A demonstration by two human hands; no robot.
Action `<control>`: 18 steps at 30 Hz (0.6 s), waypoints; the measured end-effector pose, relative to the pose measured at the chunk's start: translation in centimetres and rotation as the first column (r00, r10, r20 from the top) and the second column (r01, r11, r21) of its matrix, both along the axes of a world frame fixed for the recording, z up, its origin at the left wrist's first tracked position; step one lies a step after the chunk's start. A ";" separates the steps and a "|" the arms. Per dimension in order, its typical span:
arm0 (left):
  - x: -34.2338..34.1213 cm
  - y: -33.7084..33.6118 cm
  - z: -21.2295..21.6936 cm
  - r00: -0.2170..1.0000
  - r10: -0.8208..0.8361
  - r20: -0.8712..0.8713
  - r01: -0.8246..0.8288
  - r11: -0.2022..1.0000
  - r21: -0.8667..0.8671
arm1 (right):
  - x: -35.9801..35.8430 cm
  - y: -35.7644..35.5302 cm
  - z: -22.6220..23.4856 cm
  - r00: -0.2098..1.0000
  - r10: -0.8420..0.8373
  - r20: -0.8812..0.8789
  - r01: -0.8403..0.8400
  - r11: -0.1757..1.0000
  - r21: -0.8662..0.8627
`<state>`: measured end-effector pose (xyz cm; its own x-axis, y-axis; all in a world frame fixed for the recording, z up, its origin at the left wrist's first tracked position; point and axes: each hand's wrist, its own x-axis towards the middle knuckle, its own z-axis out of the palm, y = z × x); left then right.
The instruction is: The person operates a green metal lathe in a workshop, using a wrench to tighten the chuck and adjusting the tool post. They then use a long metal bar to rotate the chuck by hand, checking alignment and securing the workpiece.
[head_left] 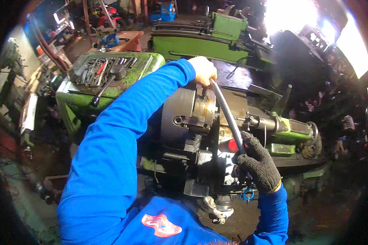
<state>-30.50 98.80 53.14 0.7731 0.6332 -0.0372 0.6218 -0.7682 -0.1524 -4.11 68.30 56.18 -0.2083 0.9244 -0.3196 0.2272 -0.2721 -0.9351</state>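
Both hands grip 1 dark bar [227, 114] over the lathe chuck [188, 116]: bare left hand [203, 70] fingers wrapped around its top, gloved right hand [258, 163] fingers closed low.

The person wore a bright blue long-sleeved top with a red and white patch on the chest. The right hand [258, 163] was covered by a dark knitted work glove with a yellowish cuff edge; the left hand [203, 70] was bare.
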 end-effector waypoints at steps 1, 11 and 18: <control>-0.1 -0.9 0.9 1.000 0.015 -0.007 -0.015 1.000 0.007 | 0.5 0.6 -0.2 0.999 0.052 0.003 -0.052 0.998 0.031; 0.4 -3.1 -0.2 0.977 0.211 0.031 -0.214 0.972 0.095 | 9.3 9.2 1.4 0.710 0.186 0.680 -0.503 0.809 0.304; 4.1 -4.4 1.2 0.773 0.623 0.120 -0.602 0.779 -0.173 | 11.0 21.3 0.5 0.300 -0.436 0.848 -0.659 0.549 0.515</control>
<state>-26.43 94.41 54.35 0.2235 0.9733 -0.0529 0.9737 -0.2204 0.0582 6.86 89.62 56.67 -0.4508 0.8260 0.3384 0.8926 0.4185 0.1676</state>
